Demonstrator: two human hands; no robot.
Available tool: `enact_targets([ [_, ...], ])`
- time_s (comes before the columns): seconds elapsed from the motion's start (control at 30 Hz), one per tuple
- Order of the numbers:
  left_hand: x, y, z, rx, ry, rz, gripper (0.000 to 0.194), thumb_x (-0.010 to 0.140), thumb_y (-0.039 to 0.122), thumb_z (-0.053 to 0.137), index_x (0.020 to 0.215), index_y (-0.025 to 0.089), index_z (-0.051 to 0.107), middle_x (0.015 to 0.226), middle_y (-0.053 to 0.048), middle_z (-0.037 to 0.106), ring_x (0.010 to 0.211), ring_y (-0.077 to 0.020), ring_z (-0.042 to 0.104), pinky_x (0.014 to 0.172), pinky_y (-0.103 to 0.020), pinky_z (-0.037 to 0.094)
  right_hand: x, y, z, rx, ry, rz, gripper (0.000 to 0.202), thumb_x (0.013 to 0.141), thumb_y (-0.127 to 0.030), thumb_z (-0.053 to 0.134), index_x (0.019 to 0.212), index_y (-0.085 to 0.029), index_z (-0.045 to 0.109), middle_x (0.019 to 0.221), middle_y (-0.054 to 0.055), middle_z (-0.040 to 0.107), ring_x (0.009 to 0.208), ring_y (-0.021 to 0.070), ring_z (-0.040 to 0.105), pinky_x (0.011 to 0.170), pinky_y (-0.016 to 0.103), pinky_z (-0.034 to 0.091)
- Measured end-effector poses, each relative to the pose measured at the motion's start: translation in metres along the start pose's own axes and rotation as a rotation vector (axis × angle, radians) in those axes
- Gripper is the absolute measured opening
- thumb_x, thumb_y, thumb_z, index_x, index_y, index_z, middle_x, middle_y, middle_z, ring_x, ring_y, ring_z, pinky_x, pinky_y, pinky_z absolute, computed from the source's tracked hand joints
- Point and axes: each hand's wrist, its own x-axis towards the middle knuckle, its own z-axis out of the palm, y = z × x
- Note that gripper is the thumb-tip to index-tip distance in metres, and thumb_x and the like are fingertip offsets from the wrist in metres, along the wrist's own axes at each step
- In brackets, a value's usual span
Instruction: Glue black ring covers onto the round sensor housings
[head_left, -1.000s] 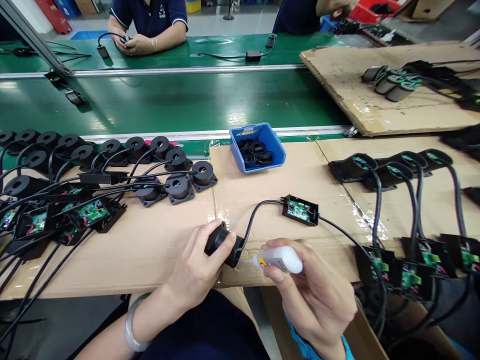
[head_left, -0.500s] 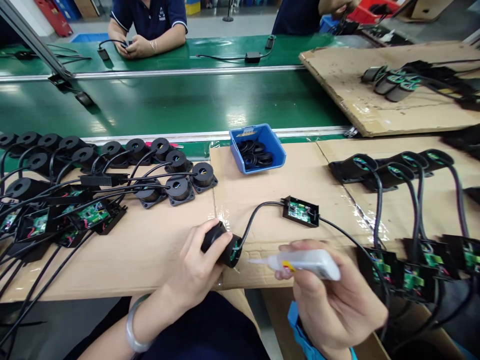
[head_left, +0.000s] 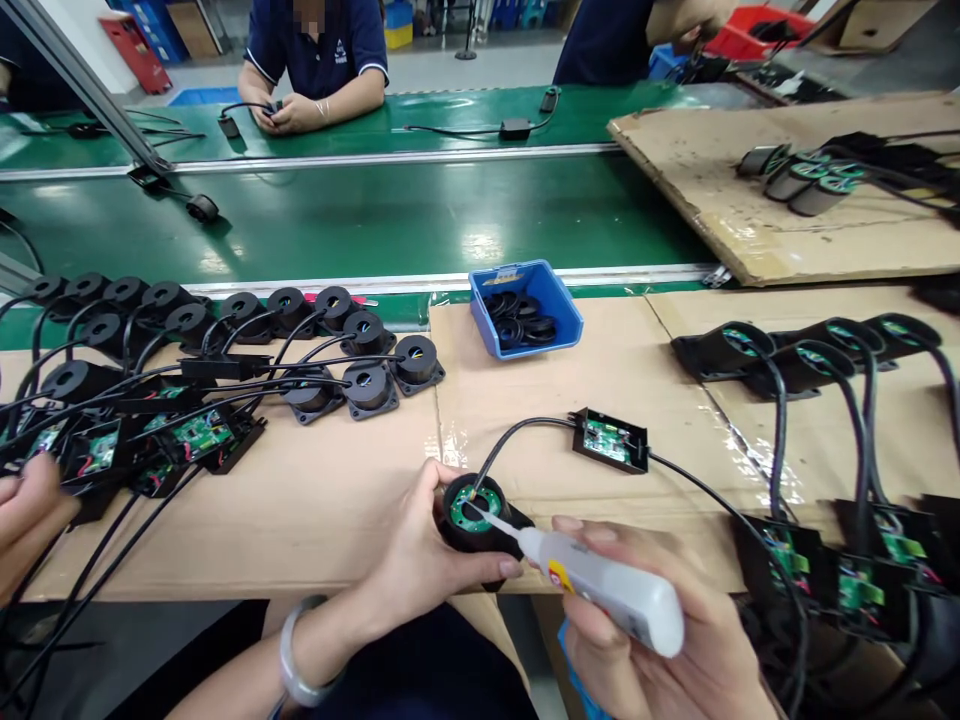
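My left hand [head_left: 427, 545] is wrapped round a black cylindrical housing [head_left: 448, 500], its open end turned up and showing a round green circuit board [head_left: 491, 497]. My right hand [head_left: 660, 610] grips a white glue bottle [head_left: 611, 585], whose thin nozzle points at the board's centre; whether it touches cannot be made out. A black cable runs from the housing to an open black box [head_left: 611, 441] with a green circuit board, lying on the cardboard. Another cable leaves that box toward the right.
Behind the box stands a blue bin [head_left: 526, 340] of black rings. Wired housings [head_left: 367, 388] crowd the left, more [head_left: 727, 350] the right. A person's hand [head_left: 34, 510] reaches in at far left. Across the green conveyor [head_left: 375, 215] a person's hands [head_left: 296, 113] hold a part.
My left hand has turned the housing so its open end faces up. The bottle's nozzle has come over it. A person's hand has appeared at far left.
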Motion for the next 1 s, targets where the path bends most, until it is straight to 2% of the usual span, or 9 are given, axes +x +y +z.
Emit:
enact_targets([
  [0.17, 0.001, -0.004, -0.002, 0.053, 0.023, 0.037, 0.066, 0.052, 0.028, 0.099, 0.098, 0.019, 0.052, 0.092, -0.002, 0.068, 0.081, -0.0173, 0.060, 0.072, -0.028, 0.047, 0.013, -0.006, 0.007, -0.018, -0.050, -0.080, 0.017, 0.096, -0.021, 0.062, 0.110, -0.012, 0.060, 0.088, 0.004, 0.072, 0.074, 0.0131, 0.070, 0.059, 0.021, 0.057],
  [0.33, 0.000, -0.007, -0.003, 0.040, 0.018, 0.034, 0.067, 0.052, 0.027, 0.099, 0.099, 0.020, 0.053, 0.090, 0.001, 0.066, 0.079, -0.0151, 0.058, 0.068, -0.025, 0.046, 0.006, -0.002, 0.012, -0.002, -0.034, -0.073, 0.026, 0.092, -0.016, 0.064, 0.117, -0.011, 0.062, 0.091, 0.006, 0.073, 0.076, 0.0174, 0.070, 0.056, 0.027, 0.057],
  [0.47, 0.001, -0.008, -0.003, 0.043, 0.019, 0.030, 0.066, 0.053, 0.028, 0.099, 0.100, 0.020, 0.053, 0.091, 0.001, 0.064, 0.080, -0.0146, 0.057, 0.070, -0.026, 0.045, 0.005, -0.001, 0.012, -0.026, -0.051, -0.061, 0.028, 0.092, -0.018, 0.065, 0.119, -0.013, 0.063, 0.091, 0.006, 0.074, 0.073, 0.0180, 0.070, 0.055, 0.028, 0.056],
  [0.73, 0.000, -0.006, -0.002, -0.030, 0.005, -0.016, 0.065, 0.054, 0.028, 0.098, 0.100, 0.021, 0.053, 0.092, 0.002, 0.063, 0.080, -0.0148, 0.058, 0.068, -0.025, 0.045, 0.008, 0.000, 0.012, -0.022, -0.089, -0.069, 0.026, 0.090, -0.013, 0.065, 0.115, -0.009, 0.062, 0.097, 0.006, 0.072, 0.081, 0.0152, 0.069, 0.066, 0.023, 0.057],
  [0.9, 0.001, -0.005, -0.003, 0.048, 0.025, 0.018, 0.067, 0.051, 0.027, 0.099, 0.099, 0.020, 0.053, 0.088, 0.001, 0.063, 0.078, -0.0153, 0.056, 0.067, -0.025, 0.043, 0.010, -0.003, 0.013, 0.039, -0.056, -0.110, 0.028, 0.088, -0.008, 0.063, 0.116, -0.008, 0.062, 0.091, 0.005, 0.072, 0.076, 0.0157, 0.068, 0.058, 0.025, 0.056],
  [1.0, 0.001, -0.007, -0.004, 0.037, 0.020, 0.016, 0.067, 0.052, 0.029, 0.099, 0.100, 0.020, 0.052, 0.090, 0.000, 0.063, 0.079, -0.0155, 0.056, 0.067, -0.026, 0.043, 0.009, -0.003, 0.013, 0.057, -0.077, -0.095, 0.032, 0.088, -0.010, 0.063, 0.120, -0.009, 0.062, 0.092, 0.006, 0.072, 0.076, 0.0166, 0.068, 0.056, 0.026, 0.056],
])
